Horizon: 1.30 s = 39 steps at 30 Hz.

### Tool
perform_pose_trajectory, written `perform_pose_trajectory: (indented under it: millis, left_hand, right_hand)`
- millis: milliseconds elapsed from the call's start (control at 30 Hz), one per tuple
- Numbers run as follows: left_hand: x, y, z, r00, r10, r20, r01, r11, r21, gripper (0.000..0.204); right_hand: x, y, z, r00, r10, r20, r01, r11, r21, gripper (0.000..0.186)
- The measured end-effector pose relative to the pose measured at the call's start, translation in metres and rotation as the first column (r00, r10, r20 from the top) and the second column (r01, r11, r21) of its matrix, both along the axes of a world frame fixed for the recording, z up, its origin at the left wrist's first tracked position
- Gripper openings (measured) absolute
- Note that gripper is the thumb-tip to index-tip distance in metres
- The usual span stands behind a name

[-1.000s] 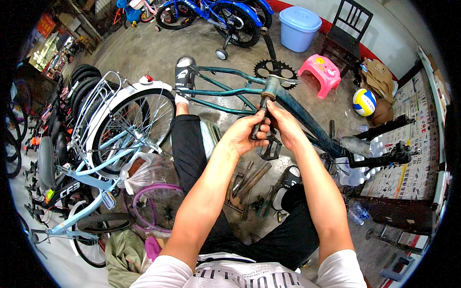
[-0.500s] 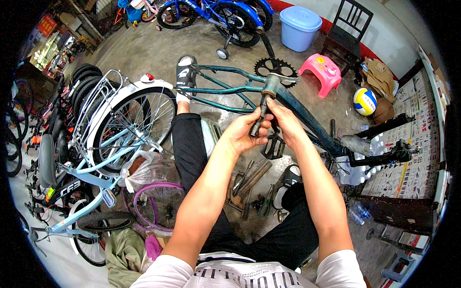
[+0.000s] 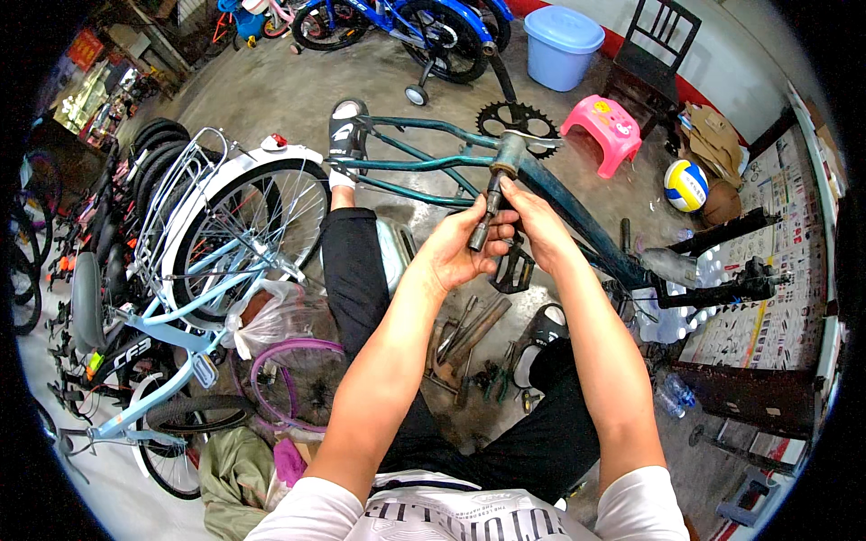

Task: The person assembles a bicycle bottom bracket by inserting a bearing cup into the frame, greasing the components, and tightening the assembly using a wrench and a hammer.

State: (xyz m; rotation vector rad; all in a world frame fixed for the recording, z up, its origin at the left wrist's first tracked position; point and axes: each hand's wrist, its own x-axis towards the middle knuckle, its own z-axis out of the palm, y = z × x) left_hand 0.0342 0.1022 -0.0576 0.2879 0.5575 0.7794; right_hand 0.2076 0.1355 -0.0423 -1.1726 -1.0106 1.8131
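Observation:
My left hand (image 3: 456, 252) is closed on a dark metal shaft (image 3: 483, 230), its fingers curled round the lower part. My right hand (image 3: 537, 225) grips the same shaft from the right, thumb near its upper part. The shaft meets the bracket shell (image 3: 507, 158) of a teal bicycle frame (image 3: 424, 167). A toothed chainring with a crank arm (image 3: 492, 117) sits just beyond the shell, and a black pedal (image 3: 514, 275) hangs below my hands. The frame's left end is at my left shoe (image 3: 345, 144). Steel tools (image 3: 469, 338) lie on the floor between my legs.
A pale-blue bicycle (image 3: 180, 334) and stacked tyres (image 3: 158, 140) crowd the left. Blue bikes (image 3: 419, 45) stand at the back. A lidded tub (image 3: 561, 54), pink stool (image 3: 603, 126), chair (image 3: 642, 81), volleyball (image 3: 684, 185), water bottles (image 3: 677, 316) and printed board (image 3: 749, 325) are right.
My hands have shifted slightly on the shaft, and its lower end shows more clearly than a second ago. The frame sits a little higher in the picture.

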Motion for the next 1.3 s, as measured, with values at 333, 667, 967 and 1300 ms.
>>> perform_pose_trajectory:
  millis: [333, 667, 967, 1300]
  left_hand:
    - [0.028, 0.003, 0.028, 0.465, 0.191, -0.865, 0.098, 0.959, 0.265, 0.041]
    - [-0.003, 0.009, 0.004, 0.968, 0.041, -0.248, -0.02, 0.996, 0.09, 0.04]
    - [0.019, -0.009, -0.005, 0.821, 0.366, -0.438, -0.237, 0.917, 0.32, 0.049]
    - [-0.008, -0.167, -0.32, 0.478, -0.12, -0.87, -0.331, 0.893, -0.305, 0.026]
  right_hand:
    - [0.002, 0.001, -0.008, 0.999, 0.008, 0.053, -0.011, 0.998, 0.057, 0.043]
    - [-0.001, 0.009, -0.017, 0.998, 0.065, -0.001, -0.065, 0.998, 0.015, 0.047]
    - [0.006, 0.004, -0.026, 0.985, -0.004, 0.172, -0.015, 0.994, 0.11, 0.051]
    - [0.014, -0.014, -0.001, 0.923, -0.056, 0.38, -0.098, 0.923, 0.372, 0.051]
